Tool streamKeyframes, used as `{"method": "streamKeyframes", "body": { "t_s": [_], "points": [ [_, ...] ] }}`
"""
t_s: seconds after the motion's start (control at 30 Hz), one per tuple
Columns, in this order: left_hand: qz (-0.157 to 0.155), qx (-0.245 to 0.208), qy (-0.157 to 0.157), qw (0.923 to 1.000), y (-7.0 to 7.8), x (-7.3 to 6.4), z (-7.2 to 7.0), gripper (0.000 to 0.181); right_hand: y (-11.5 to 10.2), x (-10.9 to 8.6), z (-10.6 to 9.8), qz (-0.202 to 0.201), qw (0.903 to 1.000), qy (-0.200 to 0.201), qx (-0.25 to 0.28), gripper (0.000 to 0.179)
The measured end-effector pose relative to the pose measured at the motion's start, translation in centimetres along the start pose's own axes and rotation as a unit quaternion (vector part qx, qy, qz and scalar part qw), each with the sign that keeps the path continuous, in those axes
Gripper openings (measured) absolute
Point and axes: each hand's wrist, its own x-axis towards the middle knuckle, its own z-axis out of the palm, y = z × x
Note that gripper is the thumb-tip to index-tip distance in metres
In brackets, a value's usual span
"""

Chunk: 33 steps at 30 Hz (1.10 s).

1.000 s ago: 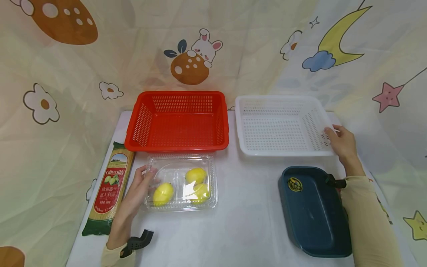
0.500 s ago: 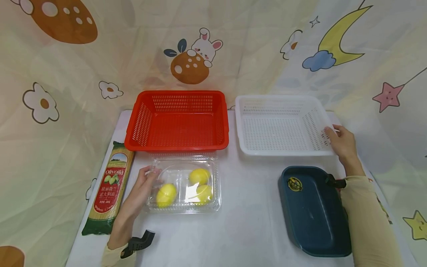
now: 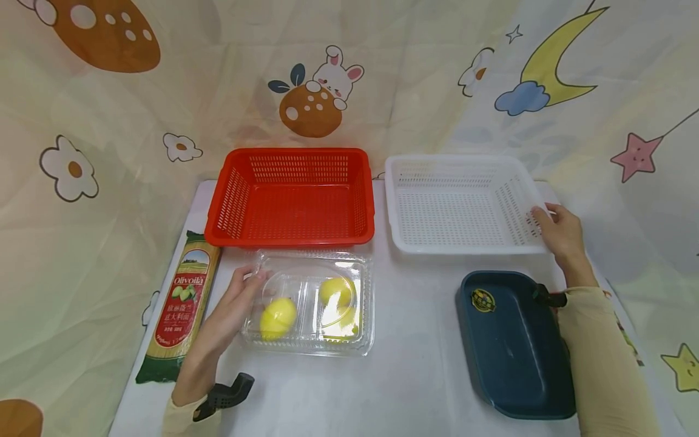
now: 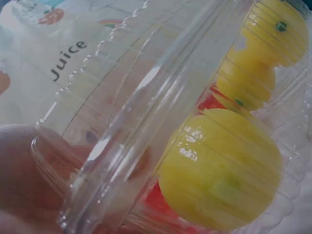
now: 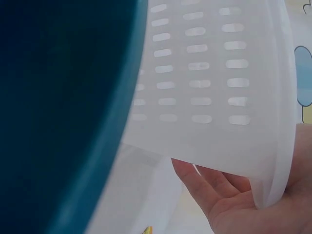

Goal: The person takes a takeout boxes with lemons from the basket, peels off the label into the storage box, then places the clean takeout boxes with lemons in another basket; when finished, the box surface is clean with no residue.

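My left hand (image 3: pixel 237 300) grips the left edge of a clear plastic clamshell box (image 3: pixel 308 261), which appears tilted in the head view. Three lemons (image 3: pixel 278 317) show through its lid, one in the left half and two in the right. Close up in the left wrist view, a lemon (image 4: pixel 222 168) lies against the box's ribbed wall. At the back right, my right hand (image 3: pixel 562 233) holds the right rim of a white perforated basket (image 3: pixel 453 249). In the right wrist view its fingers (image 5: pixel 200 190) reach under the basket's outer side, and the thumb is hidden.
A red basket (image 3: pixel 306 241) stands behind the clear box. Left of my left hand lies a spaghetti packet (image 3: pixel 177 309). A dark blue tub (image 3: pixel 516 352) sits in front of the white basket, beside my right forearm. A patterned cloth (image 3: pixel 404 79) hangs behind the table.
The clear box has moved to the right, and its right side has swung nearer me. My left hand has shifted slightly right with it. The right hand and white basket look unchanged.
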Motion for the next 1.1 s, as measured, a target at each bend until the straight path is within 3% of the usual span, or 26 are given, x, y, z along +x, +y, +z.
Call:
{"method": "streamKeyframes", "body": {
  "t_s": [0.23, 0.5, 0.8, 1.1],
  "points": [
    [0.040, 0.003, -0.015, 0.9991, 2.0, -0.2, -0.2, 0.064, 0.0, 0.0, -0.1, 0.000, 1.0000, -0.002, 0.000, 0.078],
    [0.086, -0.003, -0.029, 0.9959, 4.9, 0.6, -0.3, 0.065, 0.1, 0.1, -0.2, -0.001, 1.0000, -0.002, -0.007, 0.078],
    [0.079, -0.001, -0.047, 0.9958, 7.6, 2.3, 0.0, 0.064, 0.2, 0.0, -0.1, -0.011, 0.9999, 0.004, -0.005, 0.078],
    [0.088, -0.017, -0.050, 0.9947, 10.1, 4.2, 1.6, 0.061, -0.1, -0.2, -0.1, -0.004, 1.0000, 0.000, 0.000, 0.079]
  ]
}}
